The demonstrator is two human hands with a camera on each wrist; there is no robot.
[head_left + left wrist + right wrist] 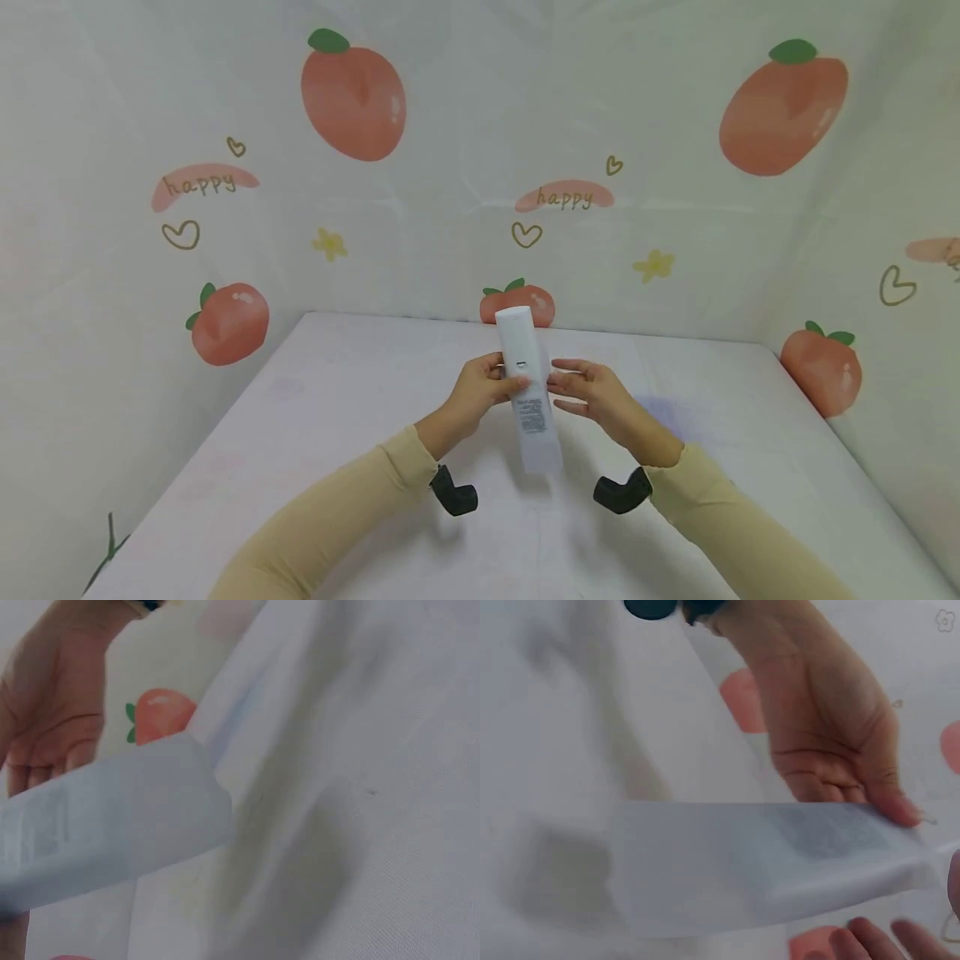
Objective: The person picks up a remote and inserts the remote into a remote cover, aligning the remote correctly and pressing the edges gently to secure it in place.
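Note:
A long white object with printed small text (pixel 528 392) is held nearly upright above the table, and its lower end looks translucent. My left hand (pixel 478 390) grips it around the middle, thumb across the printed face, the other fingers behind. At its right side my right hand (pixel 592 398) has its fingers spread and relaxed, the fingertips at or near the edge; whether they touch is unclear. In the left wrist view the translucent end (pixel 165 802) points right. The right wrist view shows the object (pixel 780 862) lying across, with the left hand (pixel 825 712) behind it.
A white-covered table (pixel 360 358) spreads beneath the hands. Behind it hangs a white cloth (pixel 450 108) printed with peaches, hearts and "happy". Black wrist devices (pixel 454 493) sit below each sleeve cuff.

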